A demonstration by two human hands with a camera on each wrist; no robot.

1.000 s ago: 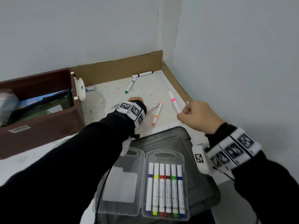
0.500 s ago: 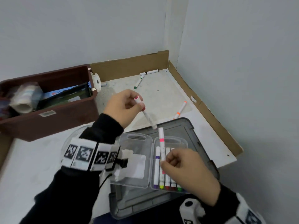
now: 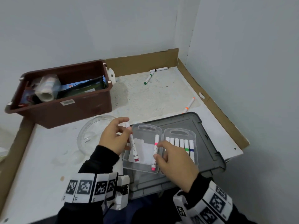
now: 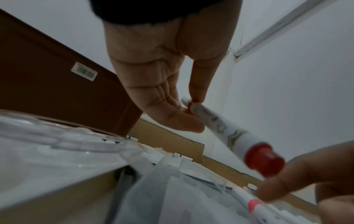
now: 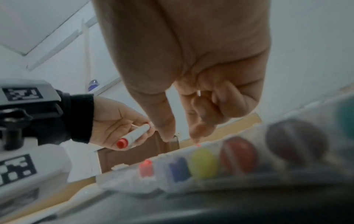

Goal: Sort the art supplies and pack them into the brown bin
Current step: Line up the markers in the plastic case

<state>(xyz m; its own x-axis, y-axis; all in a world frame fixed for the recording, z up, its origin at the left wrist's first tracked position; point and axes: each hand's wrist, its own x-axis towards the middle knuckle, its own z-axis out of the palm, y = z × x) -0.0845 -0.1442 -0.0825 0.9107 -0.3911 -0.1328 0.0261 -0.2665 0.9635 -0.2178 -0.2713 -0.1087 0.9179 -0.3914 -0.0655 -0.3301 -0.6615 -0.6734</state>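
Left hand pinches red marker | right hand pinches pink marker over clear case

Your marker case sits open on the bin lid, right in front of you. The bin is back left, loose markers behind near the corner, I think.

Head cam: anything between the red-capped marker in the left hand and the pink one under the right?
Only the clear case's empty half with its white insert. Red-capped marker and pink marker lie apart over it, head view.
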